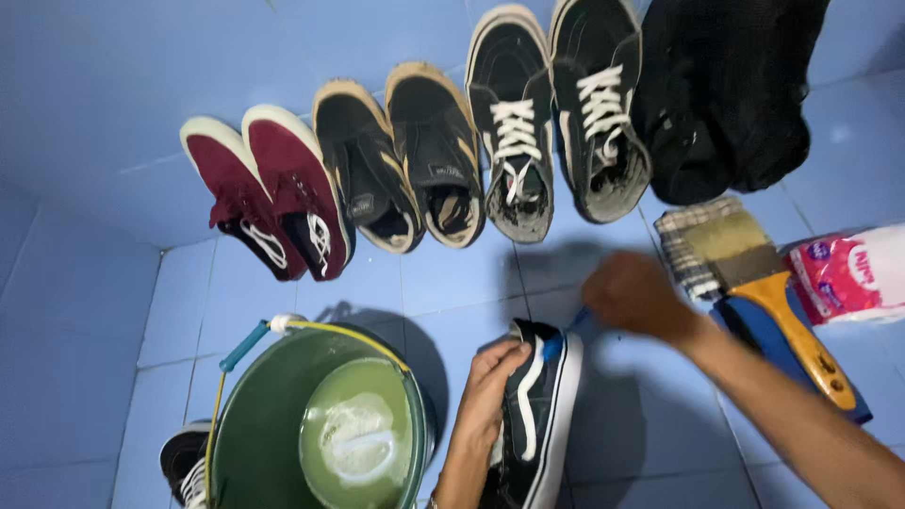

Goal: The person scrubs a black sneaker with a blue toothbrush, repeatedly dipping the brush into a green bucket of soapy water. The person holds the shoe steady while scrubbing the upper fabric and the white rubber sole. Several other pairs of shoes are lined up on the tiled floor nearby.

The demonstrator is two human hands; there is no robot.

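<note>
Left hand: lies flat along the side of a black sneaker with a white stripe, fingers together and pressed against its upper, steadying it.
Right hand: fingers clamped around a small blue-handled brush, whose tip meets the sneaker's heel end.
Sneaker's place: on the blue tiled floor at the bottom middle of the view, just right of the bucket.
Bucket: green, with a yellow wire handle and a blue grip; pale soapy water inside.
Back row: a maroon pair, a black pair with tan soles and a black laced pair stand side by side against the wall.
Far right: a dark bag or garment beside the laced pair.
Right side: a wide paintbrush with an orange handle lies on a blue board; a pink and white packet sits just beside it.
Bottom left: another shoe shows partly behind the bucket.
</note>
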